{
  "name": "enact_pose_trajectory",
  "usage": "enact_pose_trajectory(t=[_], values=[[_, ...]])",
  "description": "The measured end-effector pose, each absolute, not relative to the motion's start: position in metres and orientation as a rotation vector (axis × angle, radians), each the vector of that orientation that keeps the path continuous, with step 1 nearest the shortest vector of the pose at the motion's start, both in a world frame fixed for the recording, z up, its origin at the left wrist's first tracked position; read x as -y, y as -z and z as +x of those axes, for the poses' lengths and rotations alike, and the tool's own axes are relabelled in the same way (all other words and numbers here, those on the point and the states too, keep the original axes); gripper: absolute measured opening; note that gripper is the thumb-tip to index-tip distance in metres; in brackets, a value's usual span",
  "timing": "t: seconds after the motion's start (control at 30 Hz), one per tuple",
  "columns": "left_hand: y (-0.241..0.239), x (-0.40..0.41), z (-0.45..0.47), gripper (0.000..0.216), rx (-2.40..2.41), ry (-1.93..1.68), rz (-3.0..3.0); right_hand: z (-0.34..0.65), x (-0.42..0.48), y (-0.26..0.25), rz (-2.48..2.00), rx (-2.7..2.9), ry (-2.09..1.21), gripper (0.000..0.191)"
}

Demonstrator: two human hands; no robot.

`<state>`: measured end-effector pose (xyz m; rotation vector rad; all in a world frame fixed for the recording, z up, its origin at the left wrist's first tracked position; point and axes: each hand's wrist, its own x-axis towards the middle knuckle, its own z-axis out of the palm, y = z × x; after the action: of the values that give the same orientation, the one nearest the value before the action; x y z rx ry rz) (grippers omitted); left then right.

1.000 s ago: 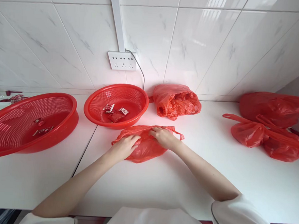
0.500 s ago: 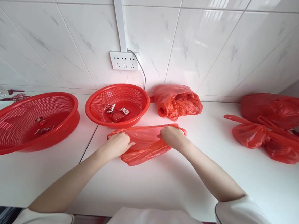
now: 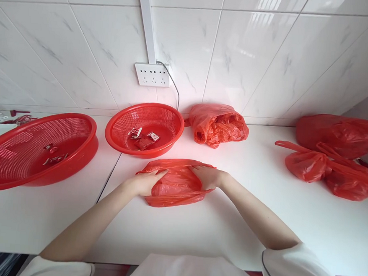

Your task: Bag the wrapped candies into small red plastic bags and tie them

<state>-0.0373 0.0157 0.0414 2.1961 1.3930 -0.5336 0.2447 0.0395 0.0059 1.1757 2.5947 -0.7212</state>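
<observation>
A thin red plastic bag (image 3: 176, 186) lies on the white counter (image 3: 222, 224) right in front of me. My left hand (image 3: 144, 182) grips its left edge with the thumb on top. On the bag's right side my right hand (image 3: 208, 176) has its fingers tucked into the mouth and pinches the plastic. Just behind the bag stands a small red mesh basket (image 3: 169, 116) with a few wrapped candies (image 3: 142, 138) in it.
A large red mesh basket (image 3: 84, 124) with a few candies sits at the left. An open crumpled red bag (image 3: 218, 125) lies by the wall, and filled, tied red bags (image 3: 330, 158) lie at the right. A wall socket (image 3: 152, 75) with a cable hangs above the small basket.
Half a second ago both hands held the bag's mouth stretched wide and slightly raised. Now the hands are lower and closer together, and the bag rests bunched on the counter.
</observation>
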Motion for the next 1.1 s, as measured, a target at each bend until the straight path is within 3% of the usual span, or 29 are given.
enact_pose_trajectory(t=[0.1,0.17,0.33,0.43,0.53,0.8,1.1], values=[[-0.056,-0.019,-0.037,0.076,-1.301,0.176,2.105,0.244,-0.041,-0.016,1.218,-2.612,0.755,0.082],[-0.065,-0.024,-0.039,0.066,-1.209,-0.18,1.746,0.242,-0.039,-0.03,1.3,-2.659,0.825,0.079],[-0.069,-0.042,-0.042,0.083,-0.884,-0.764,0.691,0.236,-0.028,-0.078,1.332,-2.807,1.063,0.063],[-0.061,-0.049,-0.036,0.06,-0.845,-1.019,0.407,0.231,-0.023,-0.102,1.31,-2.767,1.106,0.059],[-0.052,-0.053,-0.027,0.031,-0.884,-1.13,0.319,0.224,-0.019,-0.115,1.321,-2.78,1.076,0.053],[-0.019,-0.043,-0.024,0.01,-0.901,-1.325,0.481,0.218,-0.019,-0.114,1.261,-2.904,1.06,0.045],[-0.004,-0.019,-0.016,0.025,-0.881,-1.246,0.725,0.221,-0.031,-0.093,1.296,-3.145,0.932,0.027]])
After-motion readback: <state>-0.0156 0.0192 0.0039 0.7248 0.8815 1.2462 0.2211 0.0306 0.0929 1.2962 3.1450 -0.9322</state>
